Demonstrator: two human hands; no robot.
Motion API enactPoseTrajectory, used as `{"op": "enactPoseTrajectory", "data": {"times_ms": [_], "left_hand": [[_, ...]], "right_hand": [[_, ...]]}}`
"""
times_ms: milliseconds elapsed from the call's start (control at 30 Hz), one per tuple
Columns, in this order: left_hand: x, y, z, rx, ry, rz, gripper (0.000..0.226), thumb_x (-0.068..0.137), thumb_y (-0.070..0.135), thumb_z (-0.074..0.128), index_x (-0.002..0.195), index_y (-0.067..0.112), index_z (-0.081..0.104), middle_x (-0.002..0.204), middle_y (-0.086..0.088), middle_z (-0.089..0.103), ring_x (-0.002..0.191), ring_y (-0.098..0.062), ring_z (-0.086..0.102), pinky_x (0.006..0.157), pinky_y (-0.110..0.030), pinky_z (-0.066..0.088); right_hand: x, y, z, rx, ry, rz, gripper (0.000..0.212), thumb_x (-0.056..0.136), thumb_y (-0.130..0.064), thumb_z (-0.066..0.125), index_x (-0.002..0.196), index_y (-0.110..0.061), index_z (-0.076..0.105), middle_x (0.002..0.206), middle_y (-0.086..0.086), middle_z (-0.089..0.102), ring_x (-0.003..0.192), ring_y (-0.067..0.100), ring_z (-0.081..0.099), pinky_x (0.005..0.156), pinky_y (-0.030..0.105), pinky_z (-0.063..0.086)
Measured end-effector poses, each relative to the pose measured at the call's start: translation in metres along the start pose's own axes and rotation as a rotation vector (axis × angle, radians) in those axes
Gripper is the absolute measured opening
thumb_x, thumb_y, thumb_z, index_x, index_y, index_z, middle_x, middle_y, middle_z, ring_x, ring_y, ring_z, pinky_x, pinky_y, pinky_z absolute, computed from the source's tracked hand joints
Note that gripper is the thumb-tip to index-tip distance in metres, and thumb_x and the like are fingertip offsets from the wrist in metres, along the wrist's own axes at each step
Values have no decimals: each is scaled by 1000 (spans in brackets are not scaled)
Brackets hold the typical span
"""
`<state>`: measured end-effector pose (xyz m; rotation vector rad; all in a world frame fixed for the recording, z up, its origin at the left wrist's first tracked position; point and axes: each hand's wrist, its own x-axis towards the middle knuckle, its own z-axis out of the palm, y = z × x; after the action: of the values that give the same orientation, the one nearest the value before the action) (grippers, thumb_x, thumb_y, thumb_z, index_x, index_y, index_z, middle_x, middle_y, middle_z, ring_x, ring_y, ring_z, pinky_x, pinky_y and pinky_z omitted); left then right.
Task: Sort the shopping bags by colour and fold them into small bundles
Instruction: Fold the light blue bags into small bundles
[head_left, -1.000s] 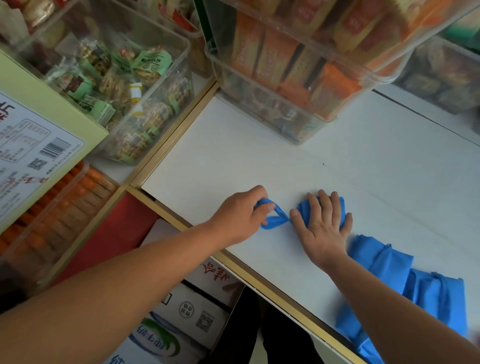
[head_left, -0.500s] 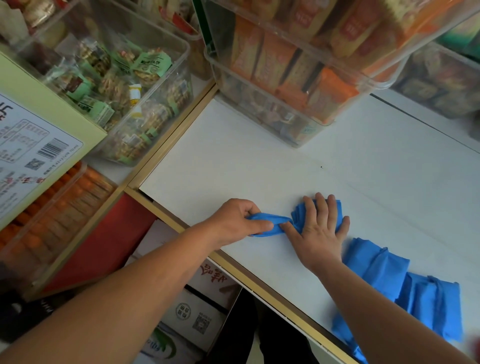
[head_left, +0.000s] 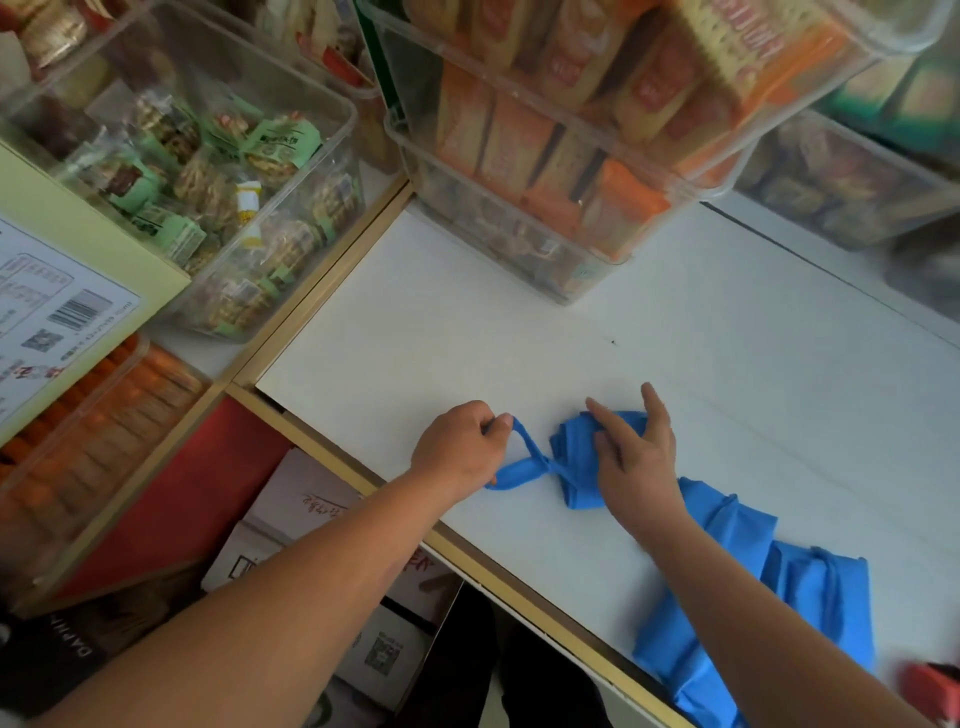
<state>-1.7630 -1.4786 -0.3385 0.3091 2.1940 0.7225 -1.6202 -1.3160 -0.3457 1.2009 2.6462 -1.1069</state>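
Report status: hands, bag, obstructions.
Left hand pinches blue bag handle. Right hand rests on folded bundle. Loose blue bags heaped beside right forearm, not in the way.

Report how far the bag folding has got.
Done: one blue bag is already folded down to a small wad on the white counter. In hand: the left hand grips its handle loop while the right hand lies open over the wad; it is not tied off yet. Left: the loose blue bags by the counter edge lie unfolded. No finished bundle shows.
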Motion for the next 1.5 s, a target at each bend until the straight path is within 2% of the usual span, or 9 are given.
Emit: {"op": "enactPoseTrajectory", "data": {"times_ms": [167,367,600,733,900,1033,1167,1300,1500], "left_hand": [[-2,-7,-8,-63,19,-25,42,102,52,48,88,13,56,75,-5,65,57,-12,73,72,-51,61],[-9,-4,-19,-64,-13,-29,42,102,53,48,86,15,56,75,-4,62,56,-15,73,63,-46,63],[-34,23,-45,-169,-206,-108,35,100,42,61,91,8,65,72,-7,57,54,-21,61,49,-30,54],[-61,67,-46,-98,-371,-10,29,98,40,65,97,11,69,75,-7,60,56,-17,57,49,-27,51],[-109,134,-38,-80,-545,221,28,100,43,62,100,15,68,90,-8,68,53,-11,58,51,-28,52],[-151,174,-44,-51,-622,323,33,106,48,45,109,29,71,105,1,71,59,-1,56,70,-35,53],[-190,200,-38,69,-615,365,41,108,53,30,115,39,68,105,13,62,64,7,53,95,-38,52],[-200,201,-32,-156,-450,417,22,105,30,53,120,38,67,106,9,72,88,-1,66,80,-25,57],[-206,185,-8,-132,-392,471,47,83,16,85,123,33,67,113,19,71,109,8,62,97,-20,53]], "right_hand": [[13,-22,-9,-109,-98,442,72,86,-64,66,135,-15,44,122,7,55,108,29,57,86,48,55],[15,-33,-8,273,-178,605,53,88,-44,76,120,-8,54,106,5,58,92,24,57,67,32,45],[-54,-57,-83,506,-323,76,24,95,-17,71,108,-28,54,77,-4,62,54,12,49,47,23,41],[-106,-62,-129,469,-383,-283,36,84,-2,80,109,-18,59,108,-4,71,94,20,69,78,30,56],[-130,-52,-166,322,-144,-475,35,76,-23,90,101,-24,65,109,-7,69,97,18,69,74,20,51],[-143,-42,-189,335,-68,-447,40,77,-23,89,99,-34,57,136,-16,58,122,13,63,80,20,54],[-158,-36,-210,393,-129,-322,33,84,-14,82,101,-18,53,112,-17,71,90,12,70,71,25,55],[-168,-29,-226,448,-105,-226,32,87,-11,79,104,-17,53,90,-6,71,75,21,66,64,37,55],[-171,-24,-241,563,-137,-200,39,89,-6,75,111,-17,45,79,-1,63,55,12,55,52,25,47]]}}
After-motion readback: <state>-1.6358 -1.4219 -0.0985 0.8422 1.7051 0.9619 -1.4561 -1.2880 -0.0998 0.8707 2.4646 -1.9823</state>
